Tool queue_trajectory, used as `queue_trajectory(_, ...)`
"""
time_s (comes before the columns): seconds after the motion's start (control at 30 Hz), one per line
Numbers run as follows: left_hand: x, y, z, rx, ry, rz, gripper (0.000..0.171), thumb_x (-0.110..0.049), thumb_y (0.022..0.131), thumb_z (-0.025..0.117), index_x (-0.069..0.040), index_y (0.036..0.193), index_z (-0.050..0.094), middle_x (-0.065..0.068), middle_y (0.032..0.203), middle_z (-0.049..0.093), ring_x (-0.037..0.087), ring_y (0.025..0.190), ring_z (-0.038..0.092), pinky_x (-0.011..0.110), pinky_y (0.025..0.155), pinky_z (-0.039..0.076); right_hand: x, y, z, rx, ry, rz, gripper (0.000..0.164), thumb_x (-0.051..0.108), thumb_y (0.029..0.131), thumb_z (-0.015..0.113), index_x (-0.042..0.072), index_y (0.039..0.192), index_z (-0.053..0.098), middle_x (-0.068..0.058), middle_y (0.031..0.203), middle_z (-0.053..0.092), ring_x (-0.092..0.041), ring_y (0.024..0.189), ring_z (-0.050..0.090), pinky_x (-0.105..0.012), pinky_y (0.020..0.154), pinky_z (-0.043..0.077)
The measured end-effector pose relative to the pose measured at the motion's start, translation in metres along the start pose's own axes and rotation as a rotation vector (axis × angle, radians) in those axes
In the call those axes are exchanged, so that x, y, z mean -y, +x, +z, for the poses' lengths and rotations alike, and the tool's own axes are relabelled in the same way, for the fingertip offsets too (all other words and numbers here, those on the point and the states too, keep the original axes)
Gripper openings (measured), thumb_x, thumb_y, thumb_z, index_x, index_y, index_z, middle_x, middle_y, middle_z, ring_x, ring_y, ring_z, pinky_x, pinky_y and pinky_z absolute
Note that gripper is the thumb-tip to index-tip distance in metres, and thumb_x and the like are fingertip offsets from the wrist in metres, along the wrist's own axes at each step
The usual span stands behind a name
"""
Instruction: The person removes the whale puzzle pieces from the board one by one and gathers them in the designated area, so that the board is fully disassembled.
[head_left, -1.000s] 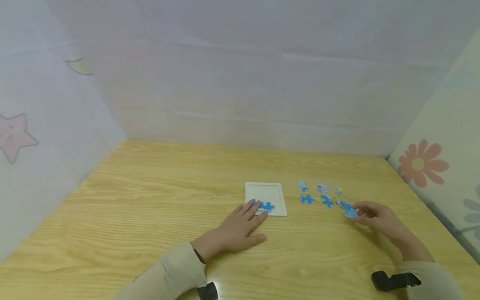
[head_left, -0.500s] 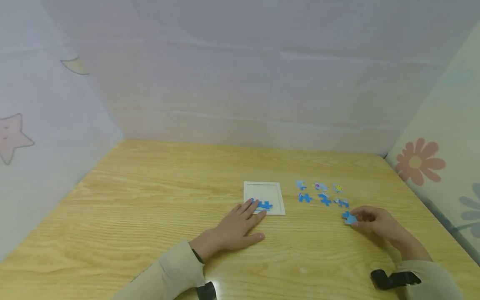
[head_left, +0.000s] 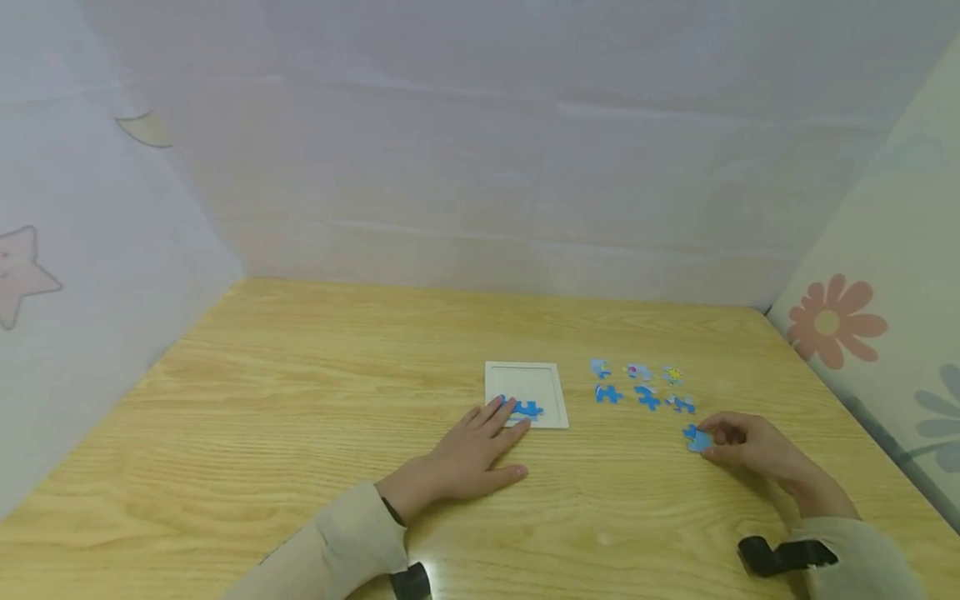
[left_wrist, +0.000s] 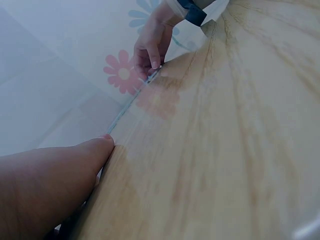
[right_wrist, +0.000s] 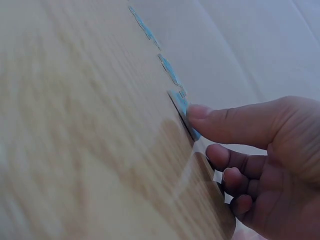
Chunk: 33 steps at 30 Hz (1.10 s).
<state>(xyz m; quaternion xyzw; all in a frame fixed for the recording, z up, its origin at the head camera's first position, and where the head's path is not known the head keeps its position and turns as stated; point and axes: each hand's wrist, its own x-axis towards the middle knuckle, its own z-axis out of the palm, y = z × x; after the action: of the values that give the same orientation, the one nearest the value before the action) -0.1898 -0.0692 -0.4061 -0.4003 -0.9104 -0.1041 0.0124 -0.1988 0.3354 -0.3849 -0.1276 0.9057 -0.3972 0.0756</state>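
My right hand [head_left: 759, 450] pinches a blue puzzle piece [head_left: 699, 440] between thumb and fingers, low over the wooden table at the near end of the loose pieces. The right wrist view shows the thumb [right_wrist: 220, 120] on that piece's edge. My left hand [head_left: 472, 454] lies flat with fingers spread, its fingertips on the lower left of a white puzzle frame [head_left: 561, 400]. Inside the frame, along its near side, are joined blue pieces [head_left: 531, 409], partly hidden by the fingers. The left wrist view holds the left thumb [left_wrist: 95, 150] and, farther off, the right hand.
Several loose puzzle pieces lie in two rows right of the frame, among them a sun piece [head_left: 672, 375], a pale piece [head_left: 639, 372] and a blue piece [head_left: 609, 394]. Printed cloth walls [head_left: 420, 167] stand along the table's back and sides.
The right hand has drawn the pinched puzzle piece slightly nearer, apart from the end piece of the near row that it overlapped in view. The left hand stays in place on the frame.
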Motion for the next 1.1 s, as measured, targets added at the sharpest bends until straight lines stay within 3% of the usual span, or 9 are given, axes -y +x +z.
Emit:
queue_trajectory(0.67, 0.001, 0.000, 0.001, -0.009, -0.038, 0.004, 0.062, -0.052, 0.089, 0.029, -0.014, 0.137, 0.025, 0.014, 0.141, 0.012, 0.028, 0.128, 0.004, 0.044, 0.099, 0.010, 0.001, -0.003, -0.003, -0.044, 0.026, 0.021, 0.040, 0.015, 0.079, 0.063, -0.008, 0.109, 0.050, -0.007, 0.082, 0.050, -0.012, 0.065, 0.046, -0.026, 0.050, 0.041)
queue_trajectory(1.1, 0.001, 0.001, 0.001, -0.037, -0.052, -0.004, 0.064, -0.052, 0.087, 0.034, -0.013, 0.137, 0.026, 0.017, 0.140, 0.014, 0.030, 0.127, 0.007, 0.044, 0.099, 0.011, 0.032, 0.013, 0.002, -0.076, 0.026, -0.136, 0.042, 0.015, 0.083, 0.059, -0.008, 0.116, 0.047, -0.013, 0.090, 0.053, -0.013, 0.074, 0.051, -0.027, 0.064, 0.044)
